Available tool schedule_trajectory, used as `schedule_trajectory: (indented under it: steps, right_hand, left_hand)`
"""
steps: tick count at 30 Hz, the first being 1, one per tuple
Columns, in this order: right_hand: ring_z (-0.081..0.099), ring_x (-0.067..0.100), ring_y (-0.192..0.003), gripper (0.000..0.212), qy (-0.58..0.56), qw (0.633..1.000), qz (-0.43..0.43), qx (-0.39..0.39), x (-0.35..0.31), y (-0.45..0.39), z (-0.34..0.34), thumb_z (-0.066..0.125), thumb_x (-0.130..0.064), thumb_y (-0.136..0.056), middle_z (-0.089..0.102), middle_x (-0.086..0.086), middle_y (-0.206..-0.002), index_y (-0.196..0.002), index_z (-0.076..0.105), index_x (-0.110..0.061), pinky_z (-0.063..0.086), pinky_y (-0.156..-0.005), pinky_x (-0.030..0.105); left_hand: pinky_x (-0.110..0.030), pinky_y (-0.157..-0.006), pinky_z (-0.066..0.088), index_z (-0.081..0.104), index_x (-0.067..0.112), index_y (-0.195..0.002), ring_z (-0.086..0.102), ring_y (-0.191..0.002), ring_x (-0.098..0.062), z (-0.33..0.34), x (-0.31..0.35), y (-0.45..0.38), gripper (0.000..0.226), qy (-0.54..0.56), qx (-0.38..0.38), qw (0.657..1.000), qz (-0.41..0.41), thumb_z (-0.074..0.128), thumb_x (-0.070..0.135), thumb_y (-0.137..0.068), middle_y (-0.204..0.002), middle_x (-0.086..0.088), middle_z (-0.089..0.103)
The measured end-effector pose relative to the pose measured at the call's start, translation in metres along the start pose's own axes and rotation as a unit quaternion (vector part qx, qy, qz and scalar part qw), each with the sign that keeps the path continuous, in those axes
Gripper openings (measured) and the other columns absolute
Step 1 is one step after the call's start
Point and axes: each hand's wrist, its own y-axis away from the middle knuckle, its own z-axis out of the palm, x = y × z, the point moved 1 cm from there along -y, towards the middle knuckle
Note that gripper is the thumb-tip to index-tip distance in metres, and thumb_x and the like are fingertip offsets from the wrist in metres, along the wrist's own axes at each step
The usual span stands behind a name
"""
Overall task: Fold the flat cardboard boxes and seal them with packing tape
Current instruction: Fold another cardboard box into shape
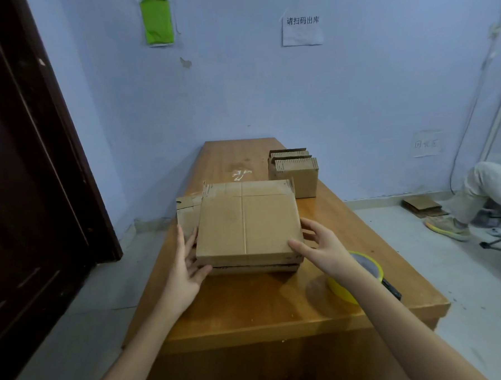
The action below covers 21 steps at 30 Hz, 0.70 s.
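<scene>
two hands: left hand (186, 263) and right hand (322, 248) bracket the stack of flat cardboard boxes (246, 223) from either side, near the middle of the counter (249, 303).
left grip: fingers straight along the stack's left edge, thumb at the near corner; touching, not curled round anything.
right grip: released, fingers spread and relaxed, fingertips at or just off the right edge; contact is hard to confirm from this angle.
stack: several flat blanks lying level, top sheet showing a centre seam; one more piece pokes out at the far left.
step in hand: probably lifting off the top blank to open it up.
how to do it well: slide the thumbs under the top sheet only, so the lower blanks stay put; lift it level, then push opposite edges inward to square it.
tape: yellow packing tape roll (355, 277) sits just right of the stack, partly hidden by the right forearm; keep it within reach.
other cardboard: upright bundle of cardboard (296, 173) at the far right, well apart.
</scene>
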Motion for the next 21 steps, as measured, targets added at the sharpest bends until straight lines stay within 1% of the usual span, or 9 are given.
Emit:
schedule_trajectory:
  steps: [2, 4, 5, 7, 9, 13, 16, 18, 21]
  right_hand:
    - [0.047, 0.01, -0.122, 0.076, -0.018, 1.0, -0.004, -0.011, 0.001, 0.003, -0.002, 0.074, -0.034, -0.08, 0.048, -0.012, -0.133, -0.144, 0.035, -0.021, 0.047, -0.097, 0.03]
    - [0.048, 0.009, -0.12, 0.087, -0.029, 0.999, 0.002, -0.038, 0.001, 0.005, -0.006, 0.079, -0.031, -0.075, 0.049, -0.012, -0.129, -0.146, 0.03, -0.021, 0.052, -0.088, 0.024]
    - [0.048, 0.009, -0.12, 0.09, -0.027, 0.998, 0.005, -0.056, 0.0, 0.006, -0.008, 0.08, -0.028, -0.073, 0.049, -0.012, -0.127, -0.147, 0.028, -0.021, 0.053, -0.084, 0.022]
    - [0.047, 0.008, -0.118, 0.093, -0.003, 0.996, -0.002, -0.086, -0.003, 0.008, -0.011, 0.081, -0.023, -0.073, 0.048, -0.012, -0.126, -0.147, 0.026, -0.021, 0.054, -0.08, 0.019]
    - [0.046, 0.009, -0.12, 0.092, 0.03, 0.995, -0.015, -0.09, -0.005, 0.009, -0.011, 0.081, -0.019, -0.075, 0.046, -0.01, -0.129, -0.148, 0.025, -0.021, 0.053, -0.085, 0.022]
    - [0.039, 0.013, -0.129, 0.096, 0.114, 0.991, -0.039, -0.063, -0.001, 0.012, -0.003, 0.08, -0.02, -0.075, 0.039, -0.005, -0.141, -0.149, 0.019, -0.018, 0.045, -0.102, 0.029]
    - [0.034, 0.012, -0.132, 0.099, 0.14, 0.988, -0.05, -0.046, 0.007, 0.015, 0.005, 0.081, -0.022, -0.074, 0.034, -0.004, -0.143, -0.149, 0.015, -0.016, 0.038, -0.109, 0.034]
    - [0.035, 0.014, -0.13, 0.093, 0.153, 0.986, -0.053, -0.044, 0.011, 0.017, 0.009, 0.078, -0.016, -0.076, 0.033, -0.003, -0.139, -0.147, 0.016, -0.014, 0.037, -0.109, 0.034]
    - [0.045, 0.017, -0.12, 0.072, 0.174, 0.982, -0.045, -0.06, 0.017, 0.02, 0.011, 0.07, -0.013, -0.08, 0.039, -0.003, -0.129, -0.138, 0.027, -0.016, 0.043, -0.101, 0.033]
  left_hand:
    - [-0.013, -0.101, 0.037, -0.015, 0.04, -0.142, 0.034, -0.128, 0.001, -0.001, -0.004, 0.0, 0.107, 0.005, -0.001, 1.0, -0.008, 0.061, -0.007, -0.083, -0.147, 0.024, 0.017]
    - [-0.026, -0.107, 0.034, -0.005, 0.043, -0.142, 0.032, -0.131, -0.002, -0.003, -0.006, 0.003, 0.102, 0.001, -0.01, 1.0, -0.023, 0.063, -0.005, -0.082, -0.147, 0.021, 0.019]
    - [-0.027, -0.108, 0.033, 0.0, 0.045, -0.14, 0.033, -0.131, -0.004, -0.004, -0.007, 0.004, 0.099, -0.008, -0.02, 0.999, -0.029, 0.064, -0.003, -0.082, -0.148, 0.017, 0.023]
    - [-0.019, -0.102, 0.034, 0.005, 0.05, -0.136, 0.035, -0.13, -0.004, -0.004, -0.005, 0.007, 0.096, -0.028, -0.047, 0.998, -0.031, 0.067, 0.001, -0.082, -0.145, 0.013, 0.031]
    - [-0.012, -0.099, 0.033, 0.003, 0.051, -0.138, 0.032, -0.132, -0.001, -0.002, -0.002, 0.012, 0.099, -0.05, -0.072, 0.996, -0.025, 0.072, 0.009, -0.08, -0.14, 0.02, 0.033]
    - [-0.031, -0.111, 0.03, 0.006, 0.054, -0.136, 0.029, -0.133, 0.0, 0.002, 0.011, 0.02, 0.102, -0.051, -0.082, 0.995, -0.036, 0.079, 0.034, -0.068, -0.14, 0.025, 0.029]
    - [-0.037, -0.108, 0.033, 0.01, 0.035, -0.147, 0.033, -0.133, -0.01, 0.008, 0.021, 0.018, 0.103, -0.051, -0.015, 0.996, -0.067, 0.078, 0.037, -0.069, -0.148, 0.009, 0.031]
    - [-0.034, -0.104, 0.036, 0.012, 0.026, -0.148, 0.036, -0.131, -0.014, 0.01, 0.025, 0.015, 0.1, -0.067, 0.01, 0.995, -0.072, 0.077, 0.035, -0.073, -0.148, 0.003, 0.032]
    - [-0.035, -0.106, 0.035, 0.014, 0.025, -0.149, 0.035, -0.131, -0.014, 0.01, 0.026, 0.014, 0.104, -0.076, -0.006, 0.995, -0.066, 0.073, 0.046, -0.065, -0.149, 0.004, 0.028]
